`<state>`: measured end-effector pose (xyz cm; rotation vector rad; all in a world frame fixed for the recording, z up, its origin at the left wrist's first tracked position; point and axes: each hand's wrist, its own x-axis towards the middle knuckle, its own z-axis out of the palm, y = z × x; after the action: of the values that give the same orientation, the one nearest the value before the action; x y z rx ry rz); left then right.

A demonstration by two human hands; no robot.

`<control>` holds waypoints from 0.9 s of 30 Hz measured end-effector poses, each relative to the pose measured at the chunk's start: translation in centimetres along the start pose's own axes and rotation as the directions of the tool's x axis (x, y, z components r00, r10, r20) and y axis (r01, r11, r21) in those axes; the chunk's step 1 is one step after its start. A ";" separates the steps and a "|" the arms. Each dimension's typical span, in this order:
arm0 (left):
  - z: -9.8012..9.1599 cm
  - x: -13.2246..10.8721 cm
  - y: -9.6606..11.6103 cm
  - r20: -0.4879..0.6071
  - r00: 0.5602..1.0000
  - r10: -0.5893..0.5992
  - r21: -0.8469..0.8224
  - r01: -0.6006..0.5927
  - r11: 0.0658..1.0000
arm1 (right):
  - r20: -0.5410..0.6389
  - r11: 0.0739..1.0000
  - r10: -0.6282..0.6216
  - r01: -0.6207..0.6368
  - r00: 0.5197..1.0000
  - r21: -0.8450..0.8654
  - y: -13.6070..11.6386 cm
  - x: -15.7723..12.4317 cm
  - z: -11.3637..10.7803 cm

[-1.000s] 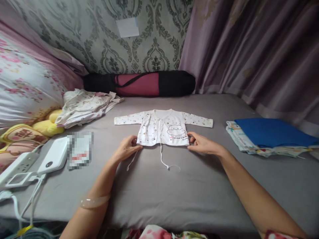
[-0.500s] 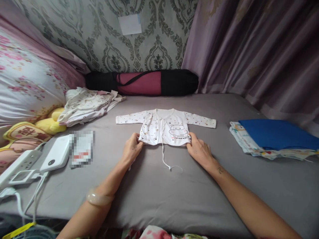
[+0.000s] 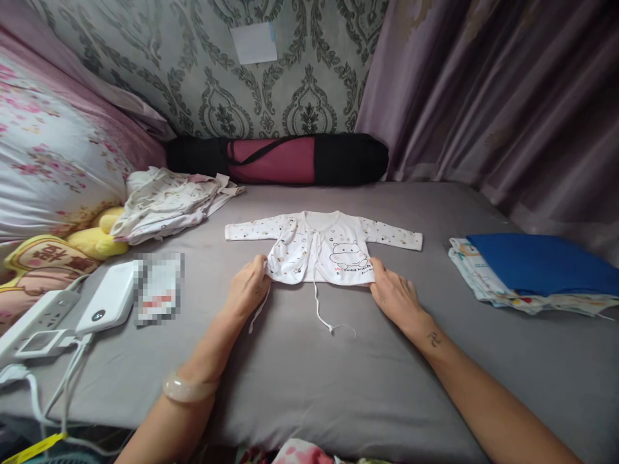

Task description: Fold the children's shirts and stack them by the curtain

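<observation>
A small white baby shirt (image 3: 319, 248) with a cartoon print lies spread flat on the grey bed sheet (image 3: 309, 374), sleeves stretched out to both sides. Two white tie strings (image 3: 322, 316) trail from its hem toward me. My left hand (image 3: 247, 289) pinches the hem's lower left corner. My right hand (image 3: 394, 295) rests on the lower right corner, fingers together against the cloth.
A heap of pale baby clothes (image 3: 169, 200) lies at the back left, beside a yellow plush toy (image 3: 104, 238). A white power bank (image 3: 109, 303) and power strip (image 3: 33, 316) sit left. A blue folded cloth (image 3: 541, 264) tops a stack right. A black-and-red roll bag (image 3: 280, 160) lines the wall.
Both hands stayed at the shirt's hem corners, the hem drawn slightly toward me and flattened. My right hand turned palm down onto the cloth.
</observation>
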<state>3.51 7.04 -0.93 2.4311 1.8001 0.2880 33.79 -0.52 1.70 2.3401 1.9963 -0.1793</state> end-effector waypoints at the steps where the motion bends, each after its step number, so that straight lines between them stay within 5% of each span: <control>1: -0.2 -0.1 0.2 0.004 1.000 0.007 0.033 -0.007 0.999 | -0.006 1.000 -0.008 0.008 1.000 -0.003 0.1 -0.1 0.0; 8: -2.7 -0.7 -0.4 0.056 0.980 0.189 0.060 -0.192 0.979 | 0.135 0.995 -0.095 0.089 0.986 0.054 2.2 -0.7 -2.4; 13: -3.9 0.6 3.1 0.005 0.951 0.309 -0.088 -0.307 0.948 | 0.035 0.964 -0.228 0.221 0.973 0.146 -0.7 2.1 -4.5; 19: -0.3 3.3 8.5 0.042 0.991 0.127 -0.091 -0.123 0.988 | -0.023 0.873 -0.323 0.308 0.946 0.378 -7.6 7.7 -2.3; 27: 1.8 2.4 7.7 -0.014 1.000 -0.002 -0.169 0.000 0.986 | 0.033 0.920 -0.204 0.180 0.978 0.349 -9.3 7.7 -0.8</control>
<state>11.73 7.08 -1.00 2.3174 1.7057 0.4402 25.82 8.61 1.84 2.2730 2.3205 -0.6626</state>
